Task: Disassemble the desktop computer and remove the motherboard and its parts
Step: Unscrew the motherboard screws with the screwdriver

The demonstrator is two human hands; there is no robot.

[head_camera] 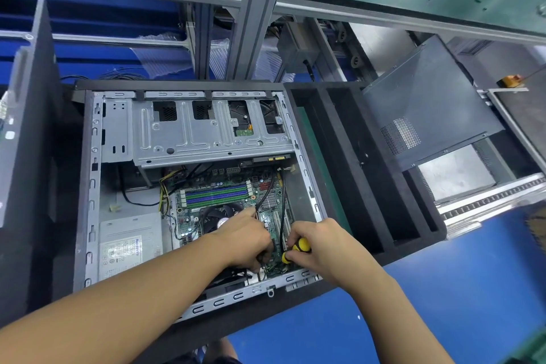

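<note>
Both hands reach into the open computer case [91, 186], which lies on its side. The right hand [325, 248] grips a yellow-and-black screwdriver [300, 247] over the near part of the motherboard [186, 221]. The left hand [245, 239], just beside it, curls its fingers down among black cables [283, 216]; what they hold is hidden. Just beyond the left hand sits the CPU fan [215, 216], farther beyond it the memory sticks [215, 192] and the metal drive cage [206, 133]. Left of the left hand lies the power supply [130, 245].

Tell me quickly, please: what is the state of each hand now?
Left hand: curled over the motherboard; grip cannot be told.
Right hand: closed on the screwdriver.
</note>
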